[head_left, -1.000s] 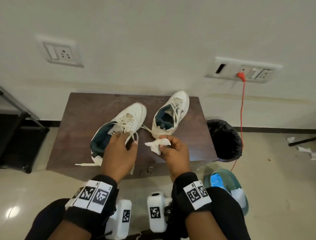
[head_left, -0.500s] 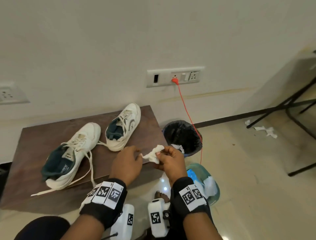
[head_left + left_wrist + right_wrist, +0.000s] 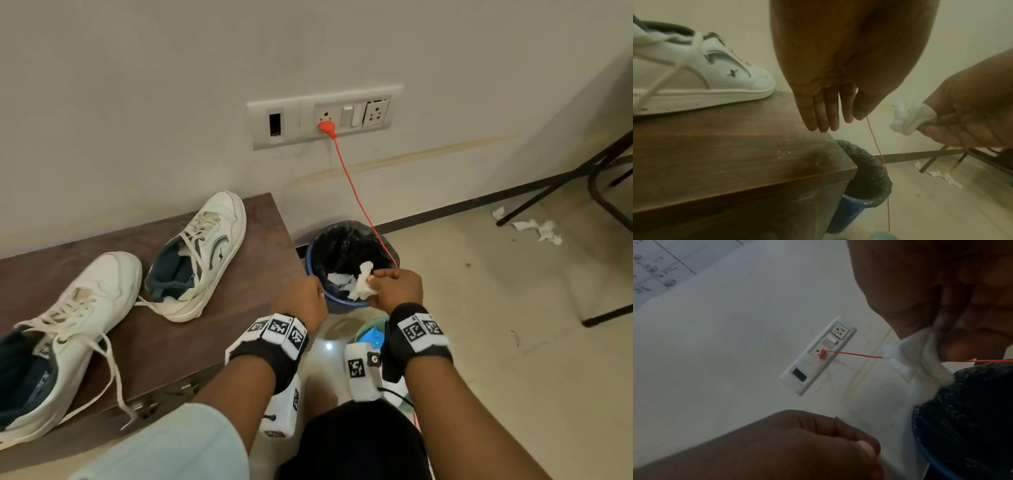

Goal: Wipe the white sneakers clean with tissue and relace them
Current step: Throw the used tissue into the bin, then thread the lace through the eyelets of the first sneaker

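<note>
Two white sneakers lie on the brown table: one at the near left with loose laces, the other further back. My right hand pinches a crumpled white tissue just above the black-lined bin beside the table's right end. The left wrist view shows the tissue sticking out from the fingers. My left hand hovers at the table corner beside the bin, its fingers loosely straight and holding nothing.
A red cable runs from the wall socket panel down past the bin's right rim. More tissue lies inside the bin. A light-blue object sits on the floor under my wrists. Crumpled tissues and black furniture legs are at right.
Both hands have moved right, from the table edge to over the bin. The left hand no longer touches the tissue, which only the right hand holds now.
</note>
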`<state>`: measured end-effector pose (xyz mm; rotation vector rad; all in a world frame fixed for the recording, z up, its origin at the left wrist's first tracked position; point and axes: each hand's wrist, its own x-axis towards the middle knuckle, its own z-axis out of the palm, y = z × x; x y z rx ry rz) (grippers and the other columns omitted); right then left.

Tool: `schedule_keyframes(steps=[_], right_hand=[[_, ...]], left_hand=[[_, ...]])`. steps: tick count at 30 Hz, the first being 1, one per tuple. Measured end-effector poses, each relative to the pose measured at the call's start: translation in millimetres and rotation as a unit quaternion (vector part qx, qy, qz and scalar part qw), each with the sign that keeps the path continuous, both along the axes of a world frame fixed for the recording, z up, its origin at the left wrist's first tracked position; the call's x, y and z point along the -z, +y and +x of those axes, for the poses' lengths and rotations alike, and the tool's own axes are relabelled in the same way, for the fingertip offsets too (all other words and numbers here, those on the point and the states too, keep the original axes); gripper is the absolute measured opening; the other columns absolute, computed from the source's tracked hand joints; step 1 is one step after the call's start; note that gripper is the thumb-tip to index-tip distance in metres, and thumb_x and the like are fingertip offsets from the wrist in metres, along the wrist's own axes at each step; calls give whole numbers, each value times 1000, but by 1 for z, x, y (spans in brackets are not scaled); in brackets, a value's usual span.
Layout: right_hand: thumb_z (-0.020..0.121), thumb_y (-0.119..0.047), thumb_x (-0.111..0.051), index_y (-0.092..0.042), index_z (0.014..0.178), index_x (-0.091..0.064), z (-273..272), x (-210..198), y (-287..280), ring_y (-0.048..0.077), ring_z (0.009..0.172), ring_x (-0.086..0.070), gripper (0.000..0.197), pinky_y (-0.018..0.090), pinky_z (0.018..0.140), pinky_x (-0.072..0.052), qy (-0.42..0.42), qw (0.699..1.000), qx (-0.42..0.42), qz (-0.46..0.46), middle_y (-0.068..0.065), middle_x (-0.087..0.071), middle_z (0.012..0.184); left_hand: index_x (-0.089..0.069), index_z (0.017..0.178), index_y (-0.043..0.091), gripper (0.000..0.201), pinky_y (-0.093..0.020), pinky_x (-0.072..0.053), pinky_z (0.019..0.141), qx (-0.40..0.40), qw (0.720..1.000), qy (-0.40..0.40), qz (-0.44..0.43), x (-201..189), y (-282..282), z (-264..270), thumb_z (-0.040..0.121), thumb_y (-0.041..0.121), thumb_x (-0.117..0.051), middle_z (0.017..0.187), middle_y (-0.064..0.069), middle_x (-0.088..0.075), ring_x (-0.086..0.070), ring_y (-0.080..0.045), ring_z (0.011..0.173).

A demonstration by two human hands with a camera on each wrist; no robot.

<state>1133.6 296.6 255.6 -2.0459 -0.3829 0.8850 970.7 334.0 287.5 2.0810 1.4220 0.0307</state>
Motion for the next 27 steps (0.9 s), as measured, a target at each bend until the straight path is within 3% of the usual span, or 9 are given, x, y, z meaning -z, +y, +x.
schedule_keyframes(steps=[5,10,15,19,22,27], right_hand=[[77,1,-69,-15,66,-66,28,19,35,34,60,-65,20,52,71,-58,45,998,34,-6,18,-67,70],[85,5,-61,-8,78,-64,41,26,45,28,65,-61,15,41,74,-57,61,997,43,17,14,-63,71],[86,1,-60,-2,94,-67,29,27,27,25,61,-60,10,39,69,-56,52,998,24,10,14,-63,69],[85,-2,-61,-16,74,-67,3,11,9,29,66,-63,18,47,75,-58,32,999,-22,15,17,-66,71],[78,-6,-62,-17,64,-68,-24,-4,0,32,71,-66,18,52,75,-57,26,998,-58,20,16,-69,72],[70,-18,-61,-21,62,-71,-77,-24,-12,35,75,-68,13,51,74,-57,3,990,-138,36,10,-70,68]], left_hand=[[-63,109,7,21,-26,-40,78,3,999,15,-37,26,36,26,96,16,-49,109,-12,-64,-59,-25,100],[-65,112,9,23,-35,-49,90,-4,998,-20,-58,38,58,40,93,16,-54,113,-12,-66,-61,-29,104],[-66,110,11,21,-33,-49,88,-3,997,-38,-61,36,46,29,94,17,-53,108,-10,-67,-61,-27,100],[-65,111,12,22,-32,-48,89,0,996,-49,-71,26,25,10,96,19,-51,110,-10,-66,-60,-25,99],[-65,112,12,22,-24,-43,83,3,998,-42,-48,10,8,-7,97,20,-51,109,-7,-65,-59,-20,97],[-66,113,10,26,-33,-49,91,-18,997,-49,-51,-15,-21,-46,95,18,-49,111,-10,-67,-62,-25,102]])
